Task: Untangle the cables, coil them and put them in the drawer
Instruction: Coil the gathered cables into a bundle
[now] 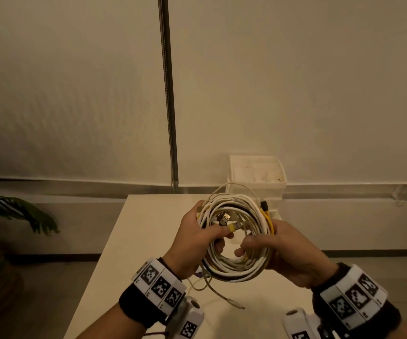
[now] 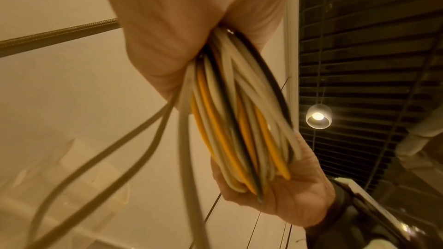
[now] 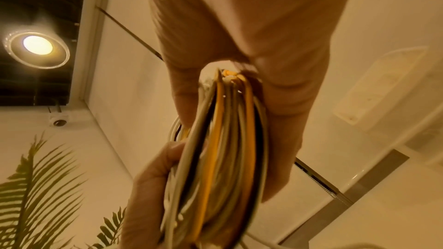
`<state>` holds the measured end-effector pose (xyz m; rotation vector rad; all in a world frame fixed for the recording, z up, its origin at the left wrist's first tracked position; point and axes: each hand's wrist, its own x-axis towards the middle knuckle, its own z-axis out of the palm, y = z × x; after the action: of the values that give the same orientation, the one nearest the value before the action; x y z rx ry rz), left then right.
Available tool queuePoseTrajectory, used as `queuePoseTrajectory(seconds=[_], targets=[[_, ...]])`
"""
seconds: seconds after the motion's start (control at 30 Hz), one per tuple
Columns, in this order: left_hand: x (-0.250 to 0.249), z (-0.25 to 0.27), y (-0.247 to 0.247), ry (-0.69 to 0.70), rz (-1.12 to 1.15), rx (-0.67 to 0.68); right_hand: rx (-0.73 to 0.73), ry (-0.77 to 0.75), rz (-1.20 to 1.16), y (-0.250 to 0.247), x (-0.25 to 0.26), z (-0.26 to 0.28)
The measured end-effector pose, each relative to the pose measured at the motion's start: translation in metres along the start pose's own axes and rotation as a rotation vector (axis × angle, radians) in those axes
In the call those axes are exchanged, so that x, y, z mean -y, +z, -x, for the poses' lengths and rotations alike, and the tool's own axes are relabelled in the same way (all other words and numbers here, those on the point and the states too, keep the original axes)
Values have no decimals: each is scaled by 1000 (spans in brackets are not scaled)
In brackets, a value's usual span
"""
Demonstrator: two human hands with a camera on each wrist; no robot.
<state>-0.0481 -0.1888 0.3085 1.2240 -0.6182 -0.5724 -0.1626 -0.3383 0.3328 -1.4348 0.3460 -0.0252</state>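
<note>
One coil of cables (image 1: 236,243) is held up above the table (image 1: 134,241) between two hands. It is a single thick bundle of white, yellow and black strands, too many and too overlapped to count. The left hand (image 1: 192,243) grips its left side, fingers curled round the strands and thumb laid across the front near three plug ends — one yellow-collared, two dark. The right hand (image 1: 288,255) grips the right side, fingers hooked through the middle of the ring and clamped on the strands. Loose tails hang from the coil's bottom; one white cable end (image 1: 232,302) trails onto the table.

One translucent drawer box (image 1: 258,174) stands at the table's far edge, just behind the coil (its contents are too faint to make out). One potted plant (image 1: 9,211) stands at the left.
</note>
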Motion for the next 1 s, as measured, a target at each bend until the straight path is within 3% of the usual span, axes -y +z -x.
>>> queuePoseTrajectory(seconds=[0.3,0.43,0.7,0.8,1.0], targets=[[-55,-29,0,0,-538,353,89,-96,49,-7,16,-10],[-64,-36,5,-46,-652,416,-13,-181,135,-2,12,-14],[-62,-36,4,60,-904,411,-179,-357,307,0,6,-13],[-62,-37,3,9,-828,426,-144,-344,255,1,5,-12],[-61,-32,3,43,-829,397,23,-220,222,-20,29,1]])
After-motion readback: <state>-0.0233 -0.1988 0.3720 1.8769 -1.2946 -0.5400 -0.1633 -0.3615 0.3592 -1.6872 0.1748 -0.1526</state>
